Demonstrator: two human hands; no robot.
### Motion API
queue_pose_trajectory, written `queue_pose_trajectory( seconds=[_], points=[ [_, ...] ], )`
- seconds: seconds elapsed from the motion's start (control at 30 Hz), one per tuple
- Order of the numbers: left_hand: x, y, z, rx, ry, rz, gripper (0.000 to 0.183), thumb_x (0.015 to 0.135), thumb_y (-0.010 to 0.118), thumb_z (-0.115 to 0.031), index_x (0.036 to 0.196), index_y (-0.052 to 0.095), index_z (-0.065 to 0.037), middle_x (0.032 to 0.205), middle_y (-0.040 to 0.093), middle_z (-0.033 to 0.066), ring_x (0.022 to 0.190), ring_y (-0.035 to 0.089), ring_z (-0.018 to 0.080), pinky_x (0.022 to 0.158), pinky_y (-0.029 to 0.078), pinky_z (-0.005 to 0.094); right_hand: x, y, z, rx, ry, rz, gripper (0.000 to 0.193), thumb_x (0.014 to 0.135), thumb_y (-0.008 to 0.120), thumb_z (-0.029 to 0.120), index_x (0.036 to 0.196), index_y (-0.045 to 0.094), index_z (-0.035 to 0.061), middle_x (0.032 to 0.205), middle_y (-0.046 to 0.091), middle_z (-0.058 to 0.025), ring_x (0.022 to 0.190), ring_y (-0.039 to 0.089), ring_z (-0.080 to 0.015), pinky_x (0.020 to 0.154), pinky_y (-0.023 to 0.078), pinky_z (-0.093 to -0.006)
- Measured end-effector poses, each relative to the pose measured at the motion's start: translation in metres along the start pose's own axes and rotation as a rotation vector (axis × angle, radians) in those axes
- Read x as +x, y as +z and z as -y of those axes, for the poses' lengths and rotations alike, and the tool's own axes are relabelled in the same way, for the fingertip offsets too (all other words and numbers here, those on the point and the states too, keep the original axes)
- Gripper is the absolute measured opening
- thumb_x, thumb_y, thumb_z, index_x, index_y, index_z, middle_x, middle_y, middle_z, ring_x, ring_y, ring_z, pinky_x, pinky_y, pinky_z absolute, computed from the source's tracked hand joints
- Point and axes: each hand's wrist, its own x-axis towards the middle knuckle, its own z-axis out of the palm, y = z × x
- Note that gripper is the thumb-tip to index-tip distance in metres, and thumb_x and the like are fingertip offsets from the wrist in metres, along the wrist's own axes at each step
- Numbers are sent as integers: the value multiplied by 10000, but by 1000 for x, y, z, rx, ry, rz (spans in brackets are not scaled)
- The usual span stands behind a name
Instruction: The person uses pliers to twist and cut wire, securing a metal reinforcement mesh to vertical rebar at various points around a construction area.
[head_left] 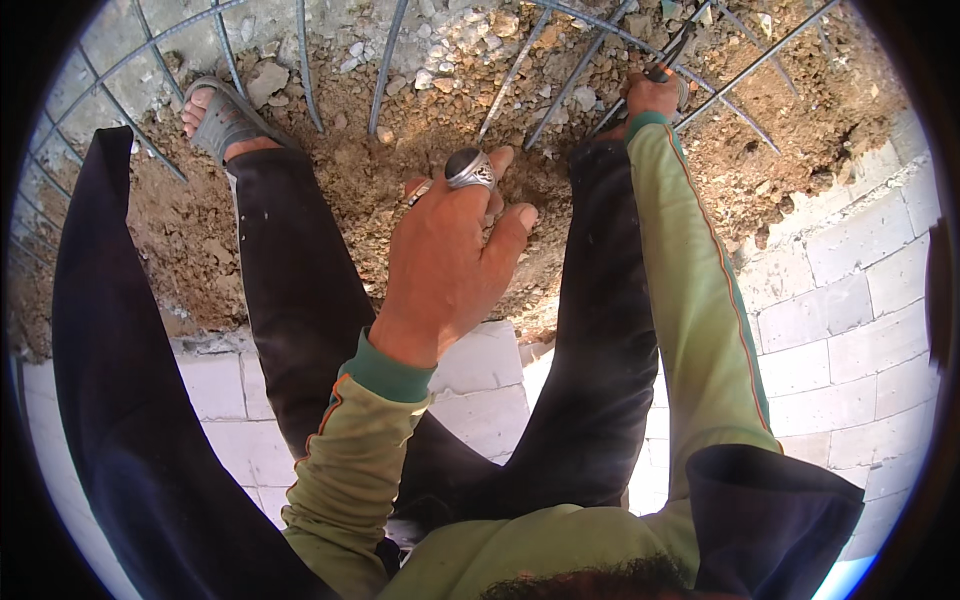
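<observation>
My left hand [440,250] hangs over the soil between my knees, back of the hand up. A large silver ring with a dark stone [470,168] and a thinner ring are on its fingers. Its thumb stands apart, while the other fingers bend downward and are partly hidden; I see nothing held in it. Farther off to the right, my right hand [652,96] is closed around a dark, slim-handled tool [676,50], which looks like pincers. The tool lies among crossing steel rebars [590,75], and its exact form is hard to make out.
Bent rebars [385,70] arch over brown soil and broken stones [440,75] ahead. My sandalled left foot [225,120] rests beside them. Pale blocks [830,310] form a surface below and to the right. Dark cloth [130,350] hangs along the left side.
</observation>
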Motion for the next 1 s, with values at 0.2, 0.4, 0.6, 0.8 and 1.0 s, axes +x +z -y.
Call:
queue_pose_trajectory(
  seconds=[0.2, 0.4, 0.6, 0.8, 1.0],
  points=[
    [-5, -5, 0, -3, -27, -39, 446, 893, 682, -186, 1275, 624, 36, 757, 558, 47, 685, 517, 196, 762, 435, 340, -115, -6, 19, 318, 265, 257, 226, 925, 669, 89, 1106, 548, 30, 797, 623, -66, 594, 581, -159, 509, 503, -338],
    [0, 1, 1, -19, -13, 12, 444, 893, 679, -186, 1273, 623, 38, 744, 563, 48, 689, 534, 190, 747, 439, 344, -94, 22, -15, 284, 299, 364, 210, 892, 673, 123, 1048, 603, 1, 771, 635, -51, 620, 578, -152, 527, 445, -330],
    [-4, -1, 7, 36, 18, -32, 451, 891, 676, -184, 1272, 619, 52, 738, 558, 51, 693, 542, 189, 734, 442, 340, -107, 30, -3, 374, 177, 249, 198, 898, 667, 114, 1055, 607, 8, 761, 627, -42, 612, 577, -133, 516, 447, -314],
    [3, 0, -3, -26, -106, 20, 468, 906, 671, -201, 1286, 606, 63, 799, 589, 61, 739, 565, 173, 773, 457, 346, -114, 12, 7, 434, 343, 423, 190, 911, 646, 65, 1083, 583, 13, 751, 617, -43, 610, 609, -171, 547, 532, -349],
    [2, 17, 22, 158, 124, -332, 484, 907, 697, -233, 1283, 610, 59, 1014, 702, 127, 850, 663, 223, 741, 484, 354, -209, -48, 135, 770, 497, 674, 179, 950, 640, 47, 1113, 571, 18, 931, 643, -92, 783, 655, -179, 684, 583, -363]
  ],
)
